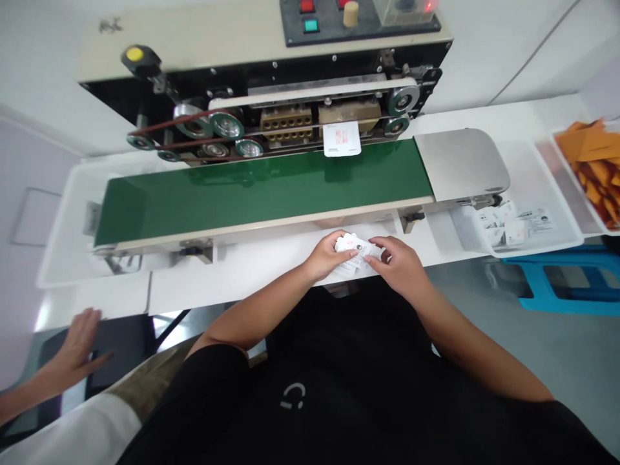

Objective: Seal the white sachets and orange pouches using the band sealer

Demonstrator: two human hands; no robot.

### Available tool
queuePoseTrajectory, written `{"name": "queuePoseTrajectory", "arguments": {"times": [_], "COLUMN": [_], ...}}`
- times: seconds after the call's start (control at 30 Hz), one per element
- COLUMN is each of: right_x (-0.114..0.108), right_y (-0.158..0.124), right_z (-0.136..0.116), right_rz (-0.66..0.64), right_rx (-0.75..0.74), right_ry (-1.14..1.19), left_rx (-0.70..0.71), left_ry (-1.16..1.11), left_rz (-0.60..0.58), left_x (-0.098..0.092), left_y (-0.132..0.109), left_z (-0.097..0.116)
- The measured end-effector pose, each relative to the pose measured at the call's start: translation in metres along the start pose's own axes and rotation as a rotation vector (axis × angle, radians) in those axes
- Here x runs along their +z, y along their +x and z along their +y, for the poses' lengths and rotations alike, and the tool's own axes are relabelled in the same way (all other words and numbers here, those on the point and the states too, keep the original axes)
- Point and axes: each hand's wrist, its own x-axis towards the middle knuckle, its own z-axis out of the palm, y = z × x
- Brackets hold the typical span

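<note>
Several small white printed packets (349, 245) are held in front of my body, just over the table's front edge. My left hand (325, 258) is closed around their left side, thumb on top. At their right side, my right hand (398, 263) pinches the same packets between thumb and fingers. Beyond my hands stands a band sealing machine (290, 71) with a green conveyor belt (261, 190). One white packet with red print (341, 139) hangs from its sealing band, over the belt.
To the right, a white bin (564, 226) holds several packets, beside a container of orange packets (598, 161). Another white bin (62, 219) sits under the belt's left end. A blue stool (557, 284) stands below right. A co-worker's hand (77, 349) reaches in at lower left.
</note>
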Motion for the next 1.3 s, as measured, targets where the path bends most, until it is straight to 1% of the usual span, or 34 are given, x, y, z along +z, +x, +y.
{"name": "queuePoseTrajectory", "arguments": {"times": [0.1, 0.27, 0.43, 0.53, 0.7, 0.77, 0.83, 0.9, 0.97, 1.0, 1.07, 1.13, 1.17, 1.2, 1.3], "right_x": [0.008, 0.011, 0.008, 0.001, -0.011, -0.016, -0.022, -0.03, -0.044, -0.053, -0.076, -0.103, -0.116, -0.128, -0.154], "right_y": [0.004, 0.005, 0.004, 0.0, -0.008, -0.011, -0.012, -0.012, -0.01, -0.008, 0.0, 0.015, 0.025, 0.038, 0.081], "right_z": [0.006, 0.013, 0.012, 0.013, 0.018, 0.017, 0.014, 0.009, 0.001, -0.004, -0.014, -0.023, -0.027, -0.029, -0.032], "right_rz": [-0.017, -0.016, -0.061, -0.086, -0.088, -0.076, -0.036, 0.059, 0.204, 0.289, 0.467, 0.585, 0.591, 0.561, 0.386], "right_rx": [0.054, 0.156, 0.267, 0.313, 0.343, 0.323, 0.279, 0.206, 0.097, 0.023, -0.151, -0.296, -0.331, -0.341, -0.344], "right_ry": [0.13, 0.496, 0.816, 0.983, 1.132, 1.156, 1.167, 1.148, 1.06, 0.978, 0.738, 0.441, 0.299, 0.182, -0.02], "left_rx": [0.022, 0.036, 0.031, 0.024, -0.001, -0.009, -0.02, -0.025, -0.022, -0.023, -0.031, -0.037, -0.037, -0.036, -0.033], "left_ry": [-0.006, -0.023, 0.011, 0.001, -0.017, -0.023, -0.029, -0.032, -0.032, -0.031, -0.03, -0.03, -0.031, -0.032, -0.04], "left_rz": [-0.002, -0.035, -0.051, -0.031, -0.016, -0.004, 0.001, 0.006, 0.018, 0.024, 0.033, 0.037, 0.037, 0.039, 0.045], "left_x": [-0.002, -0.005, -0.005, -0.005, -0.006, -0.006, -0.006, -0.006, -0.007, -0.007, -0.007, -0.007, -0.007, -0.007, -0.006], "left_y": [0.002, 0.005, 0.004, 0.004, 0.005, 0.006, 0.007, 0.007, 0.006, 0.006, 0.006, 0.006, 0.006, 0.006, 0.006], "left_z": [-0.002, -0.004, -0.003, -0.002, -0.002, -0.003, -0.003, -0.004, -0.004, -0.004, -0.004, -0.004, -0.004, -0.003, -0.001]}}
